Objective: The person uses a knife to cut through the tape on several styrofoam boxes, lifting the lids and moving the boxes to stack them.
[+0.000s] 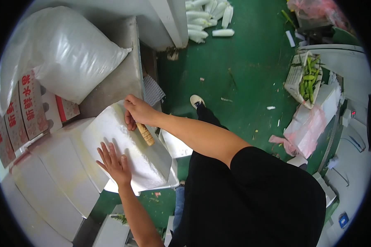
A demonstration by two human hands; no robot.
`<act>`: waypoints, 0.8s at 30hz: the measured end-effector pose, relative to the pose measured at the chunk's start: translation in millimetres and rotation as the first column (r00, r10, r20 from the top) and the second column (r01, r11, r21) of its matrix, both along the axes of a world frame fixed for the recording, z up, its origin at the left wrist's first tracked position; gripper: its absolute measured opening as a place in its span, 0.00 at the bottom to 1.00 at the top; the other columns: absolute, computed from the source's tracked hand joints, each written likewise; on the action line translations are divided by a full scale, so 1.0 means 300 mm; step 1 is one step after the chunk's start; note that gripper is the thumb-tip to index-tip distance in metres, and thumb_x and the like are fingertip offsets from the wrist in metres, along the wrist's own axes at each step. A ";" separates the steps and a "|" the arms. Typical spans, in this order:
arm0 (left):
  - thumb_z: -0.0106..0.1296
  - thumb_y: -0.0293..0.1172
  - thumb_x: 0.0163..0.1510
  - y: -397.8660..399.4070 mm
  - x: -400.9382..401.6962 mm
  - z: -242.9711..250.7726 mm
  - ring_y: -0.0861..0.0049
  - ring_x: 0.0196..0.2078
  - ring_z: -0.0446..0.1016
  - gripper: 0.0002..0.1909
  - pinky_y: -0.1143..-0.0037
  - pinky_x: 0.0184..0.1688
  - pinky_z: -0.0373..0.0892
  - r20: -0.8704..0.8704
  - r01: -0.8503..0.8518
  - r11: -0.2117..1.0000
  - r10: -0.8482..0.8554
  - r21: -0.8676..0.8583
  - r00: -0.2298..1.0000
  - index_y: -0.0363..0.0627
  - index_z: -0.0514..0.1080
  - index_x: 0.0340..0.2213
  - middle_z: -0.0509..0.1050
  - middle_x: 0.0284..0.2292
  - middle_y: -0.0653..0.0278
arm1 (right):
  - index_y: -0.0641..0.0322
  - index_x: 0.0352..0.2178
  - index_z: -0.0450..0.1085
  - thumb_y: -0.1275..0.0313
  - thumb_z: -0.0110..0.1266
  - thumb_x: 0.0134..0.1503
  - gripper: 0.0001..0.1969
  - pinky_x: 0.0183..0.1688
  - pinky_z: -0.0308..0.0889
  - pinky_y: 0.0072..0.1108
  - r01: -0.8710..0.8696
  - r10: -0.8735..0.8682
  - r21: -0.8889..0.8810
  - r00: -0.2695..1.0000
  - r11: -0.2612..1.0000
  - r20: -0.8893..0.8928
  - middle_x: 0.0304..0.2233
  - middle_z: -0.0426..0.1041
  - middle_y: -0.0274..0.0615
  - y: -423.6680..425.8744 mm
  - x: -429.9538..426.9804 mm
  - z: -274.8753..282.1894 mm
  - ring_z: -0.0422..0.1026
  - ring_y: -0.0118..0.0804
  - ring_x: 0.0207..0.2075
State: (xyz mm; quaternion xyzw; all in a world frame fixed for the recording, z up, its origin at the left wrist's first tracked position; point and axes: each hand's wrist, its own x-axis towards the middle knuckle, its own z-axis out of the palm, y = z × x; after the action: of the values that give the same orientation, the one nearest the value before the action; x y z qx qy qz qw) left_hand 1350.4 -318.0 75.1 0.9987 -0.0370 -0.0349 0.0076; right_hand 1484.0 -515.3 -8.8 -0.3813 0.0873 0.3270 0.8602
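My left hand (115, 166) lies palm down with fingers spread on the face of a white styrofoam box (111, 132). At the box's upper edge, my right hand (137, 112) is closed around a tool with a grooved wooden handle (146, 134). The handle sticks out below the fist and points down to the right, over the side of the box. Whatever is at the tool's other end is hidden by the hand. The box sits tilted over a white container (174, 177), whose rim shows beneath it.
White foam boxes (61, 157) stand at left, near printed cartons (31, 108) and a big translucent plastic bag (71, 49). Pale netted vegetables (201, 21) lie on the green floor. At right are a basket (293, 75) of green vegetables (309, 80) and a pink bag (312, 129).
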 end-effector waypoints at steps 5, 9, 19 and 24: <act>0.35 0.52 0.60 0.043 0.019 -0.027 0.58 0.67 0.41 0.32 0.55 0.64 0.33 0.012 0.047 0.997 -0.046 -0.066 0.999 0.49 0.54 0.60 0.48 0.63 0.55 | 0.62 0.37 0.56 0.65 0.33 0.65 0.10 0.17 0.64 0.22 -0.040 0.037 0.046 0.998 0.998 0.060 0.16 0.68 0.42 0.011 0.014 0.025 0.69 0.33 0.14; 0.33 0.54 0.61 0.028 0.051 -0.070 0.57 0.67 0.41 0.33 0.56 0.64 0.32 0.010 0.070 0.991 -0.069 -0.114 0.998 0.46 0.54 0.60 0.48 0.63 0.53 | 0.62 0.37 0.56 0.66 0.33 0.65 0.10 0.17 0.64 0.23 -0.073 0.072 0.000 0.992 0.997 0.100 0.15 0.68 0.40 -0.031 0.046 -0.009 0.69 0.32 0.14; 0.32 0.54 0.61 0.019 0.055 -0.060 0.56 0.67 0.40 0.33 0.56 0.64 0.32 0.007 0.067 0.992 -0.066 -0.109 0.998 0.45 0.53 0.60 0.48 0.63 0.53 | 0.63 0.36 0.57 0.67 0.34 0.65 0.09 0.17 0.63 0.24 -0.124 0.152 -0.149 0.969 0.981 0.195 0.12 0.68 0.39 -0.038 0.066 0.021 0.69 0.33 0.13; 0.32 0.54 0.61 0.020 0.053 -0.068 0.56 0.67 0.41 0.33 0.55 0.64 0.32 0.014 0.063 0.992 -0.062 -0.105 0.998 0.45 0.53 0.60 0.48 0.63 0.53 | 0.63 0.34 0.55 0.68 0.34 0.64 0.08 0.17 0.63 0.26 -0.118 0.179 -0.228 0.946 0.966 0.269 0.12 0.68 0.40 -0.033 0.070 0.020 0.69 0.35 0.12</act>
State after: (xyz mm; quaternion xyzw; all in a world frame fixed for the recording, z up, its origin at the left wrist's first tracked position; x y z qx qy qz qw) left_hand 1366.2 -312.1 54.8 0.9954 -0.0700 -0.0277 0.0592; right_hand 1505.2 -525.0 -2.9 -0.5186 -0.0340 0.3213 0.7916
